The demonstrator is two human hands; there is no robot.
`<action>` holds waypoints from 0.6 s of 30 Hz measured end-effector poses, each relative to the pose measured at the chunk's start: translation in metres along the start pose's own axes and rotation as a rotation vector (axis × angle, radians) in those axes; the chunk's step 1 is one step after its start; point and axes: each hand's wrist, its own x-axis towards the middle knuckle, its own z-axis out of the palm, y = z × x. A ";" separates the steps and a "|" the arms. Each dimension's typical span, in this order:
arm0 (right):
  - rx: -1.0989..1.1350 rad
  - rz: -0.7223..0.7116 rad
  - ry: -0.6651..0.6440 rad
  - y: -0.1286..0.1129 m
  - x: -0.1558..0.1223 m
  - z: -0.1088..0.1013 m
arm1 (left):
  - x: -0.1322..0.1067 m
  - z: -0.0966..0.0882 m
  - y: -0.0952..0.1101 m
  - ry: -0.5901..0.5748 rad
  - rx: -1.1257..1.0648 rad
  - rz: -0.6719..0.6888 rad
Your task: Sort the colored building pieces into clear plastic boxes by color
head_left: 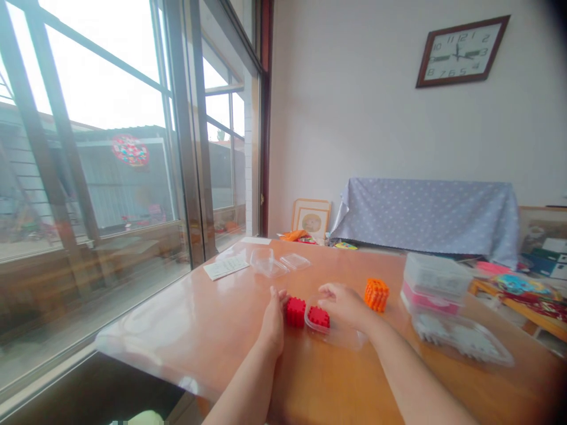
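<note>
On the table, a stack of red notched pieces [295,312] stands beside my left hand [273,321]. That hand is upright along the stack's left side, fingers stretched out and not wrapped round it. Just right of the stack, a clear plastic container [319,329] has more red notched pieces [318,317] in it. My right hand [345,302] is over the container's right side, fingers loosely bent and apart, with nothing visible in them. Part of the container is hidden by this hand. An orange stack of notched pieces [377,295] stands beyond my right wrist.
Clear boxes [436,280] are piled on the right, behind a clear tray of whitish notched pieces [476,342]. Farther back lie empty clear containers [268,264] and a printed sheet [227,267]. The table's left edge [146,295] runs near a glass window.
</note>
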 end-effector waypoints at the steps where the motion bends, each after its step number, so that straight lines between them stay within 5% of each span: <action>1: -0.022 -0.047 -0.019 -0.007 0.002 0.001 | -0.001 0.001 0.001 0.005 -0.002 0.004; 9: -0.264 -0.141 -0.196 -0.057 0.016 0.017 | -0.004 -0.001 0.002 -0.015 -0.060 -0.004; 18: -0.260 -0.100 -0.173 -0.057 0.021 0.030 | 0.003 -0.005 -0.004 -0.010 -0.103 -0.016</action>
